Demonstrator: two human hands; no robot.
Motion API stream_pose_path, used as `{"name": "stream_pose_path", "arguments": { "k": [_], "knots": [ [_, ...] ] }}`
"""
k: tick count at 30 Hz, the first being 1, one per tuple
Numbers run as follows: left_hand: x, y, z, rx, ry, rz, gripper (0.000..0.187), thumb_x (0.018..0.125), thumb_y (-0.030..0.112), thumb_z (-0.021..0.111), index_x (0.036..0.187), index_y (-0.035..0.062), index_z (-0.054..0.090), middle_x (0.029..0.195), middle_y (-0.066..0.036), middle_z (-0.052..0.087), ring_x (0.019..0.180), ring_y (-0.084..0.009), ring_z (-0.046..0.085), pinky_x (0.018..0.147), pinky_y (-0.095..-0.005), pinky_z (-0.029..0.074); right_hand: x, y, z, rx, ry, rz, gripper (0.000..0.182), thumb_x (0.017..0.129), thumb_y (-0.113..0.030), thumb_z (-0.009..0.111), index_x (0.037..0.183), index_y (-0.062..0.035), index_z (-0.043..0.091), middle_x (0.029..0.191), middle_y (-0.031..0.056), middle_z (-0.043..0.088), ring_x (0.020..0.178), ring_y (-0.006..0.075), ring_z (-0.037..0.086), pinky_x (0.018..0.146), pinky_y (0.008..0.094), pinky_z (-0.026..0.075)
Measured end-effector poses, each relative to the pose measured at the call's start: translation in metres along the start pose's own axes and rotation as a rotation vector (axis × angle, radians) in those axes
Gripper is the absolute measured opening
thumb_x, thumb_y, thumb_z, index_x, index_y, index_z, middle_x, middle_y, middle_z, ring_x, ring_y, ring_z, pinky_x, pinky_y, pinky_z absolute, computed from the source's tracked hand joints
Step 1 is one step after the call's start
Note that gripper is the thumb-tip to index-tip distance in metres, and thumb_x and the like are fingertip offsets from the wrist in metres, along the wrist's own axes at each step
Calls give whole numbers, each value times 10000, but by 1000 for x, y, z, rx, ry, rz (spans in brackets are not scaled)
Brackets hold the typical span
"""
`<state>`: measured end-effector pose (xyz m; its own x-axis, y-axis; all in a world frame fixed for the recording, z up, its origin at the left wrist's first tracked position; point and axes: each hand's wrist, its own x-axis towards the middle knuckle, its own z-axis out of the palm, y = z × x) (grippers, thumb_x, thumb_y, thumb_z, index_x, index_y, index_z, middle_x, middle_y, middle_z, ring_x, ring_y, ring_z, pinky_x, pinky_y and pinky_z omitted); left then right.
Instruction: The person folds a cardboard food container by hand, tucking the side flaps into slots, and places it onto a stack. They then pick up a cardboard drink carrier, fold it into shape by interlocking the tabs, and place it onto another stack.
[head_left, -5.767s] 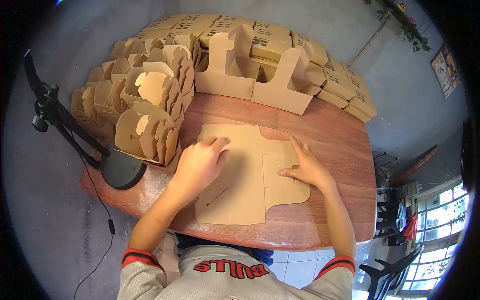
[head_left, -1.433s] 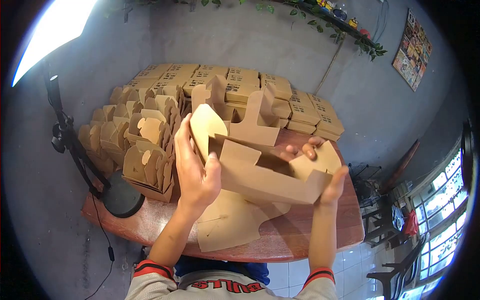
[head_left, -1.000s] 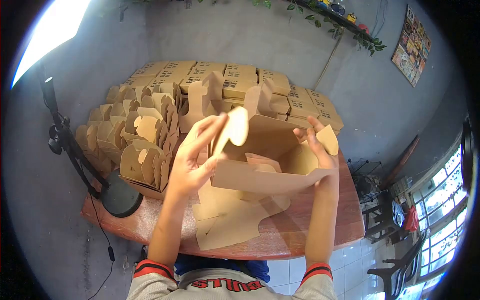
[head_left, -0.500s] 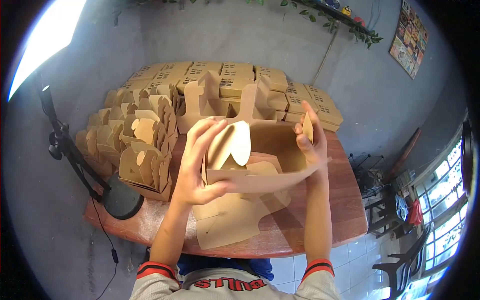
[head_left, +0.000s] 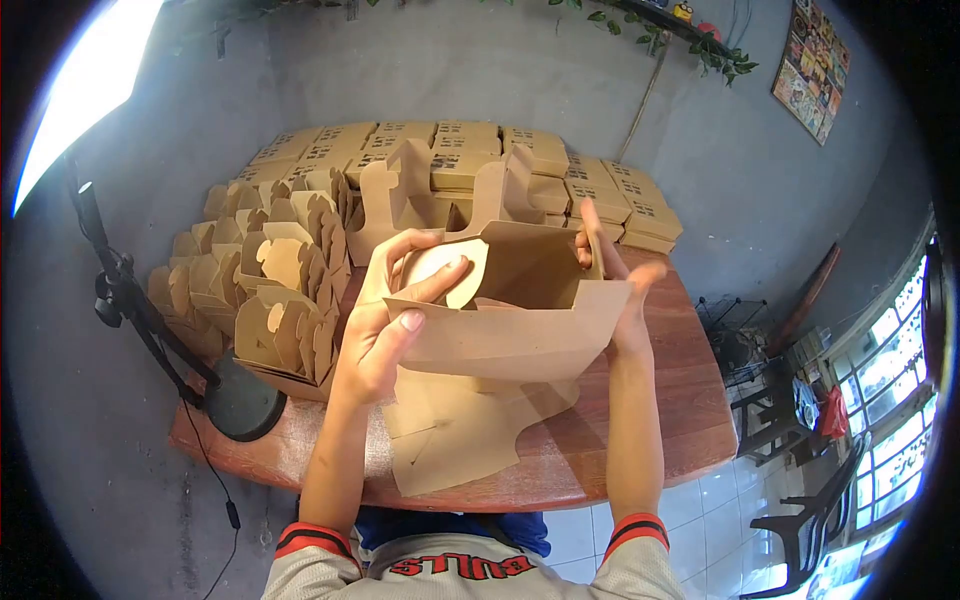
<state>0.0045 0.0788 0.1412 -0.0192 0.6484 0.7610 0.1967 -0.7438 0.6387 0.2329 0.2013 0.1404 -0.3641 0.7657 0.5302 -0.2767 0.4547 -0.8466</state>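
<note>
A partly folded brown cardboard box (head_left: 500, 340) is held up above the table, its top open toward me. My left hand (head_left: 372, 340) grips the box's left end, with the thumb outside and the fingers over a rounded flap (head_left: 440, 272). At the right end, my right hand (head_left: 618, 290) holds the side wall: some fingers curl over its edge, the index finger points up and the thumb sticks out. Below the box lies a flat cardboard blank (head_left: 450, 435) on the table. Behind it stands another cardboard piece (head_left: 405, 200) with upright panels.
Several folded cardboard carriers (head_left: 275, 320) are packed together on the left. Stacks of flat printed boxes (head_left: 465, 160) line the back of the wooden table (head_left: 690, 390). A black lamp stand (head_left: 240, 400) is at the left edge. Dark chairs (head_left: 820, 520) stand on the floor to the right.
The box's front panel has tilted up toward me and now shows more of its face. My left fingers have pressed down onto the rounded flap. My right thumb has swung outward off the end flap.
</note>
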Motion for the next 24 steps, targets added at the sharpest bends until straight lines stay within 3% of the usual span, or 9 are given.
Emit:
{"name": "stream_pose_path", "arguments": {
  "k": [2,3,5,8,10,13,16,19,24],
  "knots": [
    [0,-6,-2,-66,-5,21,486,883,270,463,1228,-26,632,1381,-171,376,1250,-311,419,1094,-427,289,0,-3,3,-4,35,15,798,958,-621,330,1472,-11,331,1133,43,441,1049,163,414,1008,292,321],
    [-1,-9,-3,-98,-6,32,480,883,267,468,1223,-27,635,1382,-172,377,1248,-311,423,1091,-425,292,1,-4,1,-79,5,-22,730,969,-549,403,1476,-30,330,1254,72,442,1181,190,394,1064,318,284],
    [-2,-9,-1,-106,54,20,459,880,256,503,1211,-30,642,1379,-178,388,1245,-312,429,1085,-430,297,1,-5,1,-148,16,-63,615,982,-417,493,1463,-55,367,1309,83,484,1240,172,423,1065,303,303],
    [-2,-11,-1,-36,101,32,431,869,233,559,1192,-37,650,1367,-187,414,1241,-312,438,1078,-439,302,2,-8,2,-55,109,-27,490,945,-254,591,1383,-59,489,1169,51,574,1089,101,529,943,238,430],
    [0,-15,-3,-92,90,23,391,855,199,607,1156,-43,668,1341,-195,448,1246,-302,437,1074,-448,303,1,-7,-5,104,115,63,469,866,-163,717,1298,-45,577,1157,60,589,1077,143,548,919,273,463],
    [-2,-20,-3,-114,107,9,354,853,195,615,1091,-57,688,1334,-196,455,1236,-292,441,1066,-437,308,2,-11,-2,127,156,187,409,812,-90,761,1193,-33,625,1054,21,612,956,104,581,793,239,504],
    [-2,-18,-2,-276,134,-59,317,847,193,630,1010,-70,698,1320,-194,466,1234,-287,437,1057,-433,314,2,-12,2,119,210,176,377,796,-104,779,1135,-25,637,1011,27,623,936,116,595,803,253,508],
    [-3,-19,-4,-163,121,-27,304,845,179,625,1001,-75,683,1306,-184,478,1194,-269,471,1027,-401,351,0,-18,3,178,178,228,391,786,-96,786,1140,-23,637,1020,30,621,935,117,590,805,258,508],
    [-1,-21,-4,-252,185,-136,363,829,126,602,1128,-79,614,1333,-147,465,1159,-223,534,969,-348,440,-5,-16,-3,125,56,84,364,820,-93,752,1154,-17,629,1027,36,616,917,111,584,818,250,495]
  ]
}}
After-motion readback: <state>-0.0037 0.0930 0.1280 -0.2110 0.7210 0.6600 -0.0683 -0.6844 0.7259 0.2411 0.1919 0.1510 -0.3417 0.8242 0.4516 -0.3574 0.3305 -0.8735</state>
